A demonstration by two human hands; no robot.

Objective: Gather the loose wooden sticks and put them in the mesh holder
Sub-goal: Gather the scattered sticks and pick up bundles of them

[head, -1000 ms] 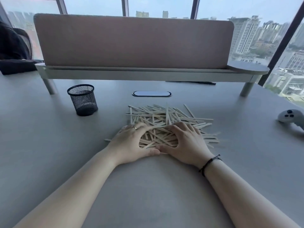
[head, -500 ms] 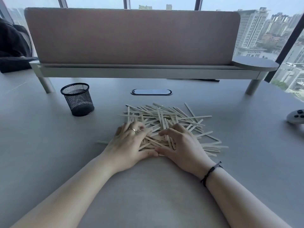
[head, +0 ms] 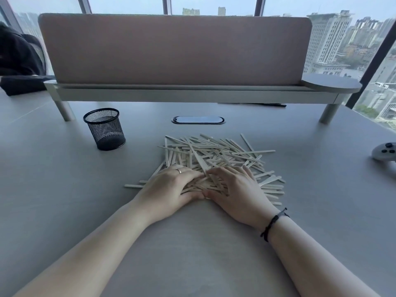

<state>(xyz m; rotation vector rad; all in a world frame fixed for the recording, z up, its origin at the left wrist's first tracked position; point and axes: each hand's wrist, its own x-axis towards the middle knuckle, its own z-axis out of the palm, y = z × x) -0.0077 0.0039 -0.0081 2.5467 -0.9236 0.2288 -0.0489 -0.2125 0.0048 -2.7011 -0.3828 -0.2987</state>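
A loose heap of pale wooden sticks (head: 216, 155) lies on the grey table (head: 64, 200) in front of me. My left hand (head: 169, 187) and my right hand (head: 235, 187) rest on the near edge of the heap, fingers curled inward and closing on a bunch of sticks between them. The thumbs nearly touch at the front. A black mesh holder (head: 104, 128) stands upright and empty to the far left of the heap, well apart from both hands.
A padded divider on a raised shelf (head: 192, 93) runs across the back of the table. A cable slot (head: 198, 120) sits behind the sticks. A grey controller (head: 384, 151) lies at the right edge. Dark clothing (head: 17, 67) is at far left.
Both hands have drawn closer together over the near sticks, bunching them up between the fingers. The view has shifted slightly. The mesh holder has not moved.
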